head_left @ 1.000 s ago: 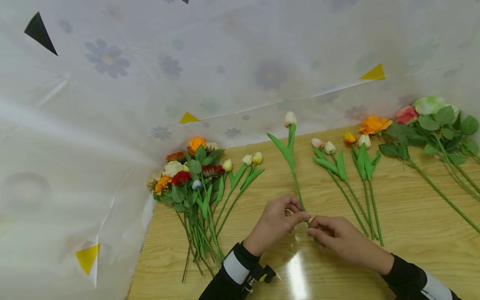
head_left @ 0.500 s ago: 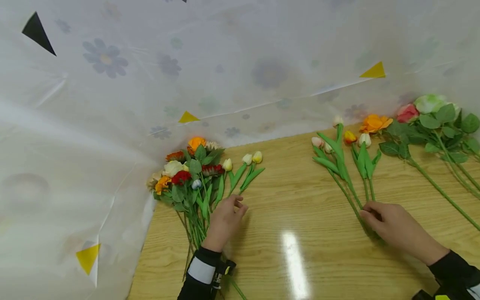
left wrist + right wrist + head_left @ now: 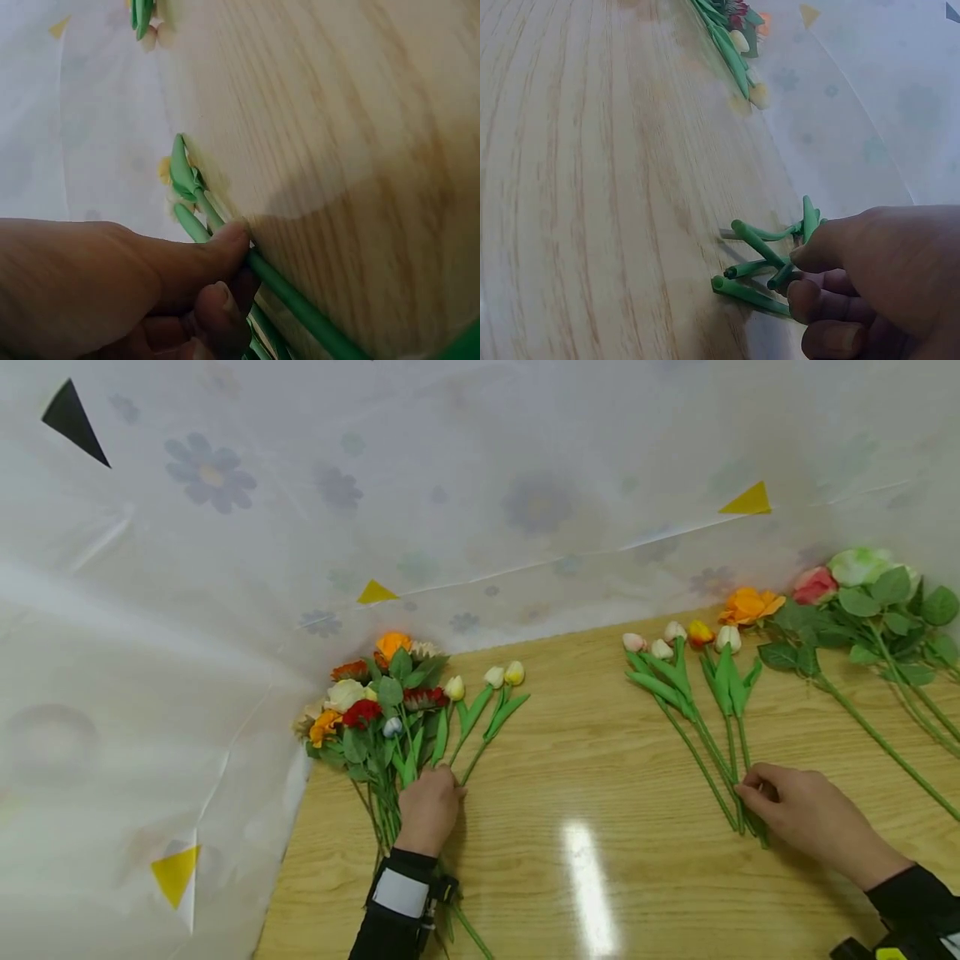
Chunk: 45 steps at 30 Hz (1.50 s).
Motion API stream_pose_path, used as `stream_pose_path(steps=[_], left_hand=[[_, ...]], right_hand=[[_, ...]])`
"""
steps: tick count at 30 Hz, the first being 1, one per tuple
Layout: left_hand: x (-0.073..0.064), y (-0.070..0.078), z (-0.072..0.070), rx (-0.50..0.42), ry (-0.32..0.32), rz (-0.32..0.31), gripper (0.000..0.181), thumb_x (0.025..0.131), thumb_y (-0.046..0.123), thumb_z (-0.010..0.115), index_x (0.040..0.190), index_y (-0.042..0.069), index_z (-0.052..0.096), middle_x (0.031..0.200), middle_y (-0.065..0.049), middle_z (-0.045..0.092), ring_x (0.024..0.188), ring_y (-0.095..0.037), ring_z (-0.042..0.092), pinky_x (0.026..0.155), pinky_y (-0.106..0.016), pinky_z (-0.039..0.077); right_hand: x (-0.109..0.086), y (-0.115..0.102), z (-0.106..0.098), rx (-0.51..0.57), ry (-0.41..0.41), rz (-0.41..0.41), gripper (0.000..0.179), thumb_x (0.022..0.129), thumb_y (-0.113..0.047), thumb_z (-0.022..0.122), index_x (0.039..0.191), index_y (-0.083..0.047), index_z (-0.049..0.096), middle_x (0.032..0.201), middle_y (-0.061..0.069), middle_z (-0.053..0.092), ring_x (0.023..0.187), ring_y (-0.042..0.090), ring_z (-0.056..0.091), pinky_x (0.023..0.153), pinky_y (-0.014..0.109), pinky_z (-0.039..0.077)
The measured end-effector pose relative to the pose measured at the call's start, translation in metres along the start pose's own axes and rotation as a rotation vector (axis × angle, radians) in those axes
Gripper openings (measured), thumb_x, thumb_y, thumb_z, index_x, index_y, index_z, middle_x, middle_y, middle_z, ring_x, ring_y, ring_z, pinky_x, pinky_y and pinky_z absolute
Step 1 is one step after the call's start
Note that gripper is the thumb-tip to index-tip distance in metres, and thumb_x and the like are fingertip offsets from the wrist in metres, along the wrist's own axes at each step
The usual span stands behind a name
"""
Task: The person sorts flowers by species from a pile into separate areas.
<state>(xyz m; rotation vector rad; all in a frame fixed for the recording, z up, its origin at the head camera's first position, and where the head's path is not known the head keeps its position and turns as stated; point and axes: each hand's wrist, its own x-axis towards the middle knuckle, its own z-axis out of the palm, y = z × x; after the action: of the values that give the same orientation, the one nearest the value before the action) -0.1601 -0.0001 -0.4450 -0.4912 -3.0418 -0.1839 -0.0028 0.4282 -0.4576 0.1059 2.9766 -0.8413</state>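
At the left bunch, my left hand (image 3: 431, 810) pinches the green stem (image 3: 296, 301) of a pale yellow tulip between thumb and fingers. Yellow and white tulip heads (image 3: 494, 677) lie just beyond it. My right hand (image 3: 802, 810) is at the lower stems of the right-hand tulips; its thumb and fingertips pinch a stem (image 3: 759, 241) there. A white tulip (image 3: 674, 632) lies in that group with pink, white and yellow-orange (image 3: 701, 633) ones. Several cut stem ends poke out by the thumb in the right wrist view. Which stem belongs to which head is hard to tell there.
Mixed flowers in orange, red and cream (image 3: 363, 714) are piled at the table's left side. Roses, orange (image 3: 752, 607), pink (image 3: 814, 587) and pale green, lie at the far right. A white patterned sheet (image 3: 465, 485) hangs behind and left of the wooden table (image 3: 570, 727).
The white tulip both hands held mid-table has gone right with my right hand and been lowered onto the right group. My left hand has moved left and taken hold of a tulip stem.
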Motion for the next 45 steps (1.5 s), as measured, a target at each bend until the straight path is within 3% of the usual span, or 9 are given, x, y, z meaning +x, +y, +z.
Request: stream_pose_path(steps=[6,14,18,22,25,28,32,38,45], left_hand=[[0.002,0.0,0.002,0.018,-0.001,0.044,0.021,0.089,0.024,0.081,0.078,0.009,0.073,0.05,-0.004,0.055,0.035,-0.015,0.043,0.034,-0.029,0.033],[0.002,0.002,0.001,-0.052,-0.056,0.071,0.014,0.094,0.02,0.076,0.087,0.009,0.076,0.064,-0.006,0.065,0.043,-0.013,0.049,0.038,-0.027,0.037],[0.004,0.009,-0.008,-0.191,-0.098,0.097,0.011,0.098,0.018,0.071,0.095,0.009,0.076,0.079,-0.005,0.072,0.053,-0.009,0.055,0.045,-0.024,0.042],[0.005,0.024,-0.02,-0.395,-0.159,0.134,0.014,0.102,0.019,0.066,0.105,0.008,0.074,0.089,-0.005,0.073,0.06,-0.006,0.055,0.052,-0.022,0.043],[0.005,0.04,-0.029,-0.544,-0.197,0.182,0.016,0.103,0.02,0.065,0.107,0.008,0.072,0.093,-0.004,0.072,0.064,-0.006,0.054,0.057,-0.023,0.044],[0.004,0.061,-0.033,-0.675,-0.245,0.237,0.016,0.103,0.023,0.065,0.107,0.009,0.071,0.095,-0.003,0.071,0.071,-0.005,0.058,0.065,-0.023,0.048],[0.002,0.093,-0.032,-0.833,-0.342,0.288,0.017,0.102,0.028,0.066,0.104,0.012,0.069,0.097,0.0,0.07,0.081,-0.002,0.063,0.075,-0.021,0.052],[-0.004,0.13,-0.03,-1.002,-0.477,0.277,0.017,0.101,0.029,0.068,0.103,0.012,0.069,0.096,0.004,0.071,0.08,-0.016,0.073,0.062,-0.018,0.051],[-0.006,0.143,-0.026,-1.033,-0.513,0.284,0.015,0.1,0.027,0.069,0.103,0.012,0.069,0.09,0.007,0.069,0.065,-0.021,0.067,0.054,-0.017,0.046]], right_hand=[[-0.001,0.001,0.001,0.005,0.001,0.013,0.012,0.102,-0.014,0.063,0.093,-0.01,0.07,0.069,-0.007,0.058,0.054,0.001,0.041,0.053,0.024,0.033],[-0.002,-0.002,-0.001,0.019,0.054,0.0,0.016,0.105,-0.016,0.059,0.094,-0.009,0.068,0.066,-0.006,0.051,0.053,0.002,0.036,0.053,0.024,0.028],[-0.002,-0.01,0.001,0.074,0.129,-0.045,0.014,0.105,-0.013,0.059,0.096,-0.007,0.069,0.065,-0.008,0.048,0.052,0.001,0.033,0.052,0.024,0.026],[0.0,-0.024,0.009,0.134,0.225,-0.156,0.008,0.101,-0.006,0.064,0.095,-0.008,0.069,0.065,-0.013,0.047,0.053,-0.003,0.032,0.051,0.022,0.027],[0.003,-0.038,0.017,0.207,0.227,-0.23,0.009,0.099,-0.001,0.065,0.095,-0.009,0.069,0.067,-0.015,0.049,0.055,-0.005,0.034,0.05,0.021,0.029],[0.007,-0.055,0.024,0.312,0.167,-0.285,0.011,0.1,-0.001,0.063,0.098,-0.009,0.07,0.069,-0.016,0.052,0.056,-0.004,0.038,0.049,0.021,0.033],[0.009,-0.079,0.032,0.503,0.004,-0.345,0.012,0.104,-0.003,0.057,0.105,-0.006,0.069,0.07,-0.009,0.055,0.055,0.003,0.047,0.05,0.023,0.039],[0.006,-0.098,0.038,0.769,-0.259,-0.365,0.017,0.108,-0.007,0.05,0.108,0.002,0.064,0.074,0.013,0.058,0.059,0.02,0.053,0.051,0.03,0.042],[0.003,-0.098,0.039,0.79,-0.274,-0.362,0.016,0.108,-0.007,0.051,0.097,0.0,0.06,0.07,0.007,0.057,0.049,0.008,0.038,0.046,0.031,0.032]])
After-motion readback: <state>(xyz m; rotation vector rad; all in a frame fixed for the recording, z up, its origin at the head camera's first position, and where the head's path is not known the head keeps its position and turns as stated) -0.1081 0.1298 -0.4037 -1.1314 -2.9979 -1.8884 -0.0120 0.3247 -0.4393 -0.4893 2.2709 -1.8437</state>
